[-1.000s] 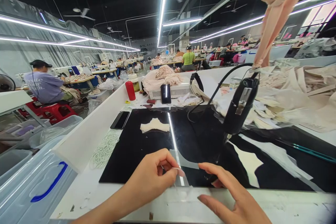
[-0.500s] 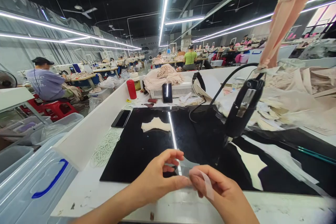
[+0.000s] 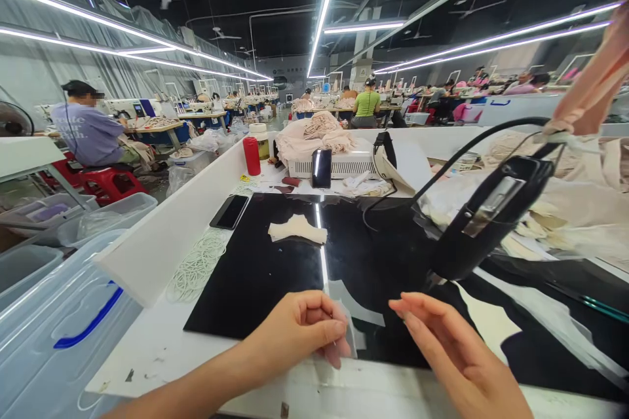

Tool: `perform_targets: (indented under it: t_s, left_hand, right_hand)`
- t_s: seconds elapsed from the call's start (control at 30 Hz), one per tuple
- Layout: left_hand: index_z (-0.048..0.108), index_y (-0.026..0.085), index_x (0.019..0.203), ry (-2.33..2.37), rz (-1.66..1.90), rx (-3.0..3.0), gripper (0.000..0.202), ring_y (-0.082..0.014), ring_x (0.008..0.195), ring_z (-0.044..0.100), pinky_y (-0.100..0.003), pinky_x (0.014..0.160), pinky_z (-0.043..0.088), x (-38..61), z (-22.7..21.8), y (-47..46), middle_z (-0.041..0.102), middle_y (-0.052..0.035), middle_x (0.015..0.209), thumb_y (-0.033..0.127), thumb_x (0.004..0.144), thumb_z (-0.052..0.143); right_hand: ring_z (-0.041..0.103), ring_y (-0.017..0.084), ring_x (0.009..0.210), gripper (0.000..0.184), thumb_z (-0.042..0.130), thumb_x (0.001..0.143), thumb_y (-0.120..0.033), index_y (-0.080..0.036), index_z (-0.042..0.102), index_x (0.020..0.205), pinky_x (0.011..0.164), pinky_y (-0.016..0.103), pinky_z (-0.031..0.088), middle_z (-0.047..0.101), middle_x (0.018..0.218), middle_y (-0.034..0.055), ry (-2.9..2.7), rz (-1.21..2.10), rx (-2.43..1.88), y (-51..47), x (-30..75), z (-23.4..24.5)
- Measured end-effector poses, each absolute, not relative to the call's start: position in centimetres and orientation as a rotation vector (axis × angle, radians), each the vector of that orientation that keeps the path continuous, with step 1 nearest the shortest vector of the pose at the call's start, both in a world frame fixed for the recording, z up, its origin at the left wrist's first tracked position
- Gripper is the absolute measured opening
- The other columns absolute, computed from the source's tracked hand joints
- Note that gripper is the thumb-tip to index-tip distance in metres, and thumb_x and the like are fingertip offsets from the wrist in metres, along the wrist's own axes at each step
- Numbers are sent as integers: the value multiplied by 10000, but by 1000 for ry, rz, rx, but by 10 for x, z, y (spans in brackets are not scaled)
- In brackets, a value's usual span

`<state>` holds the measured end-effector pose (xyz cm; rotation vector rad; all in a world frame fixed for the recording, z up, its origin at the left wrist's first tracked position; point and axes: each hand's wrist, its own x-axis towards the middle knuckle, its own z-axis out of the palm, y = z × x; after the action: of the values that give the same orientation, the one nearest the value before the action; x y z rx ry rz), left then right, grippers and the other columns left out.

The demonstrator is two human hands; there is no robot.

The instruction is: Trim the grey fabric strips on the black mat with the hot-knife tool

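Observation:
My left hand (image 3: 314,327) is closed at the front edge of the black mat (image 3: 255,288), thumb and fingers pinching a thin translucent piece of film (image 3: 350,339). Part of that film is hidden behind the fingers. Just beyond it, a pale translucent cut piece (image 3: 358,306) with a curved edge lies on the mat. To the right, my right hand (image 3: 442,340) hovers with fingers stretched out and nothing visible in it. Farther back on the mat is a cream cut-out piece (image 3: 297,229). Another cream piece (image 3: 486,317) lies beyond my right hand, partly covered by it.
A black corded tool (image 3: 491,222) hangs from a pink fabric strap (image 3: 584,91) over the right side. A phone (image 3: 230,212), a heap of pale elastic cords (image 3: 199,267), a red cylinder (image 3: 251,156) and a white basket of fabric (image 3: 339,167) surround the mat.
My hands have parted, the right one moving right and opening. The translucent strip that was in my right fingers no longer shows there. The view has turned slightly left.

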<state>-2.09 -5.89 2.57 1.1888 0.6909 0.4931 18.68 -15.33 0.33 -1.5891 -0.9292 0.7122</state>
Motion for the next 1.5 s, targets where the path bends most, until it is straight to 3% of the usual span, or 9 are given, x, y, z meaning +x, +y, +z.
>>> perform_targets:
  t_s: [0.2,0.27,0.33,0.4,0.47,0.6,0.8,1.03,1.5]
  left_hand:
    - [669,153,912,671,466,1229,344,-119,576,598,-266,632,488,-18,26,-51,722,-60,773,468,835,780]
    - [672,154,915,671,461,1243,330,-118,563,592,-256,607,481,-17,28,-48,714,-52,760,459,833,768]
    - [675,154,912,690,457,1273,303,-111,543,577,-240,574,463,-16,30,-45,701,-39,739,440,839,743]
    - [672,153,904,733,450,1318,271,-99,523,549,-222,540,438,-16,30,-42,690,-27,724,417,853,712]
    - [670,159,912,793,441,1368,241,-91,517,519,-209,514,424,-17,29,-38,679,-10,723,397,871,683]
    - [682,206,989,893,440,1555,173,-102,580,530,-204,527,445,-19,24,-30,657,36,768,351,912,629]
    - [636,257,1100,1053,489,2101,154,-108,624,563,-231,613,389,-15,12,-24,643,82,782,229,948,634]
    - [588,224,994,1115,364,2540,79,-141,667,633,-262,595,368,-13,4,-27,637,72,776,252,986,661]
    - [582,213,882,1040,389,2801,160,-161,671,644,-304,548,357,-16,-3,-27,639,46,799,275,1022,626]
  right_hand:
    - [583,261,1303,471,507,967,-674,-296,659,1203,1089,304,455,666,1347,51,-1194,774,-1518,-148,165,4]
    - [624,252,1217,454,524,962,-669,-290,662,1169,1028,285,488,698,1236,52,-1216,833,-1464,-145,159,0]
    - [671,218,997,402,560,950,-653,-280,665,1053,875,245,534,706,1022,30,-1214,879,-1444,-140,158,-2]
    - [625,176,768,353,597,940,-615,-267,657,925,706,215,524,642,823,-6,-1215,877,-1476,-135,161,-3]
    - [570,156,675,313,617,939,-563,-262,659,867,642,211,496,590,739,-25,-1248,808,-1529,-129,167,-5]
    - [613,167,699,232,584,986,-476,-279,700,946,675,233,506,655,810,-13,-1441,555,-1578,-118,176,-11]
    - [710,176,883,253,451,1081,-393,-291,682,1099,780,241,558,713,1041,24,-1771,194,-1566,-108,184,-24]
    - [710,173,770,340,362,1112,-376,-248,676,1092,676,272,559,720,928,19,-1977,-251,-1540,-104,186,-24]
    - [651,168,718,347,345,1124,-377,-234,658,1079,691,313,526,689,876,5,-2029,-221,-1525,-102,186,-28]
